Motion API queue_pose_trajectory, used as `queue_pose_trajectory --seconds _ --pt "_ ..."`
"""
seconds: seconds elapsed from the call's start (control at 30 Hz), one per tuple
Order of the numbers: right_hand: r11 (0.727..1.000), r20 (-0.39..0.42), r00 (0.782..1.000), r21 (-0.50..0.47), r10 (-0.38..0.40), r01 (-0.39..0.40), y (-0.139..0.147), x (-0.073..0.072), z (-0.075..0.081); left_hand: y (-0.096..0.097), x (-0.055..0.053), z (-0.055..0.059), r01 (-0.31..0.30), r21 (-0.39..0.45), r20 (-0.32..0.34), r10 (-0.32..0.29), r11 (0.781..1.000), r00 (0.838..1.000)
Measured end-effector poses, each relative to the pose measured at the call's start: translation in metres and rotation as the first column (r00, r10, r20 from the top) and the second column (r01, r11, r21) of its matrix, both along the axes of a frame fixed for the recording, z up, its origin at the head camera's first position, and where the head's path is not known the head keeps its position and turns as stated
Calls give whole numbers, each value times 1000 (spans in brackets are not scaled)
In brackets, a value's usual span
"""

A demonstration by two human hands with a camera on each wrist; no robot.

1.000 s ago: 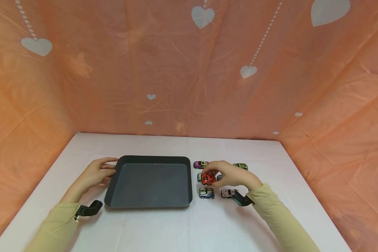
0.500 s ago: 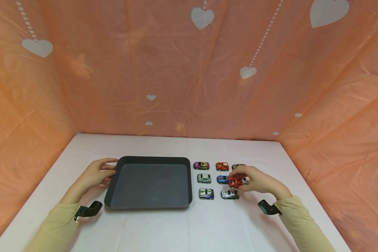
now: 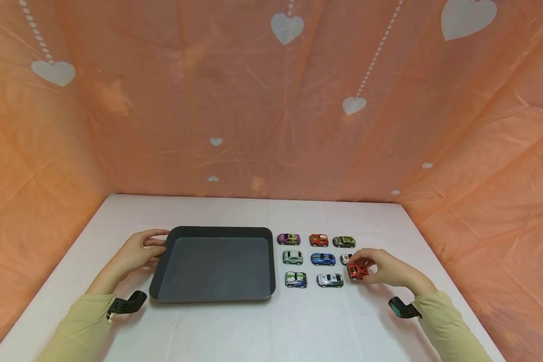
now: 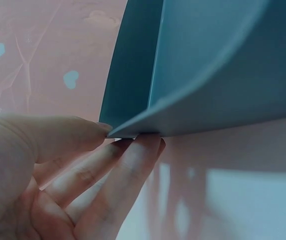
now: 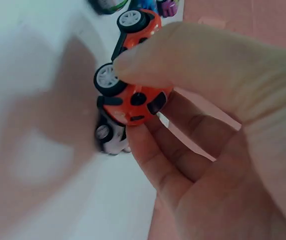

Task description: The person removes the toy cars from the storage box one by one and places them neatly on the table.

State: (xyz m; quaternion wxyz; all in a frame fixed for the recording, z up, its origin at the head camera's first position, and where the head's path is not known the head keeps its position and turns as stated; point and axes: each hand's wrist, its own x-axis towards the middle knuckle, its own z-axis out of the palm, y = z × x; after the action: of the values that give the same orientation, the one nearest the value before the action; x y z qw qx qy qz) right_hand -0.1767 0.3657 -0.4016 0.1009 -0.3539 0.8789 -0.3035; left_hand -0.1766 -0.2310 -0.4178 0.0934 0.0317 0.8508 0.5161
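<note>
In the head view my left hand [image 3: 136,253] is at the left rim of a dark grey baking tray [image 3: 271,261]. The left wrist view has the thumb at the rim's edge and the fingers [image 4: 133,170] against its outer side, holding it. My right hand [image 3: 391,270] pinches a red toy car [image 3: 357,272] with black spots, at the right end of the car rows. Up close, the red car [image 5: 138,102] is tilted, its white-hubbed wheels facing the camera, thumb on one side and fingers on the other. A white toy car [image 3: 346,259] is partly hidden behind it.
Right of the tray, toy cars stand in rows: purple [image 3: 288,239], red [image 3: 319,240] and camouflage [image 3: 344,242] at the back, pale green [image 3: 292,257] and blue [image 3: 323,259] in the middle, white-blue [image 3: 296,279] and silver [image 3: 330,280] in front. Orange heart-print cloth [image 3: 253,100] walls the white table.
My right hand has carried the red toy car rightward from over the left column of cars to the right end, uncovering the cars behind it. The left hand and tray stay put.
</note>
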Motion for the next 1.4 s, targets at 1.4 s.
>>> queue_pose_trajectory --seconds 1.4 --pt "999 -23 999 -19 -42 42 5 7 -8 -9 -2 2 31 30 -28 -30 999 999"
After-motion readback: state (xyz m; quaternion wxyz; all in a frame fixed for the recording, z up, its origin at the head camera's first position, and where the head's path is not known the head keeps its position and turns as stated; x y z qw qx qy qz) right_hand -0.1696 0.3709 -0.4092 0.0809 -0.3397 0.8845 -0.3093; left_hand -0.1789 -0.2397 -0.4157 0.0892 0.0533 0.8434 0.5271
